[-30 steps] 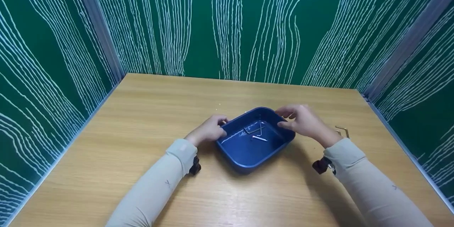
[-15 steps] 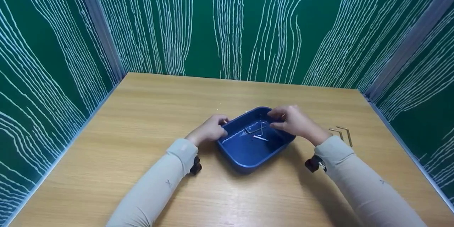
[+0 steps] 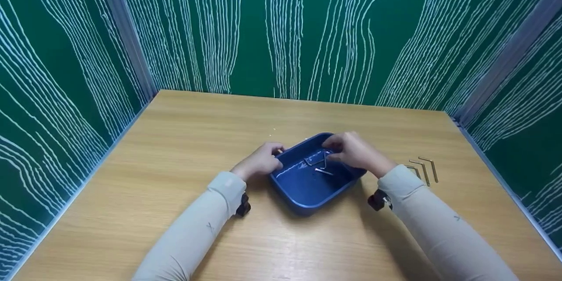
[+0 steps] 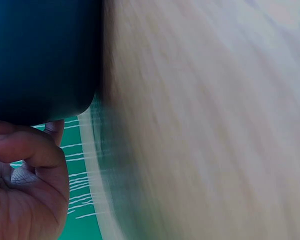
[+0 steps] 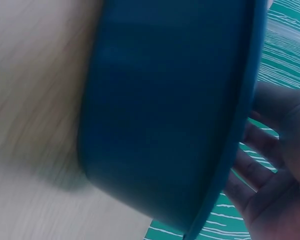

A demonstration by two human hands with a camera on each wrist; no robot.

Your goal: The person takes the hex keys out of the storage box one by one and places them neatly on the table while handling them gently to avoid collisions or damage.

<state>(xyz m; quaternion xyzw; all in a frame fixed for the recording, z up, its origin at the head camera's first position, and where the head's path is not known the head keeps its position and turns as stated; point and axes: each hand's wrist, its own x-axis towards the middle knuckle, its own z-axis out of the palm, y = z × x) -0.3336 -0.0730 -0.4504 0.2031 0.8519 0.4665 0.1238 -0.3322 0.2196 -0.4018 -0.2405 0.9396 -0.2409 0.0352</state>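
A blue plastic bin [image 3: 307,193] stands at an angle on the table. My left hand [image 3: 261,159] grips its left rim; in the left wrist view, that hand [image 4: 27,170] has curled fingers against the bin's dark wall [image 4: 40,60]. Inside the bin lie L-shaped hex keys [image 3: 317,162] and a short pale rod [image 3: 324,171]. My right hand [image 3: 351,151] reaches over the right rim, thumb and fingers apart, fingertips close to the hex keys. From the right wrist, the bin's outer wall [image 5: 165,110] hides the fingertips of the right hand [image 5: 275,165].
Three gold-coloured L-shaped hex keys lie in a row right of the bin, the outermost key [image 3: 432,169] nearest the right edge, the innermost partly behind the right sleeve [image 3: 401,182]. Small white specks dot the wooden table [image 3: 210,123]. Green panels [image 3: 250,30] with white lines enclose it.
My right hand has moved left, from the bin's right rim to over its inside. More of the gold hex keys on the table now show. My left hand keeps its hold on the bin.
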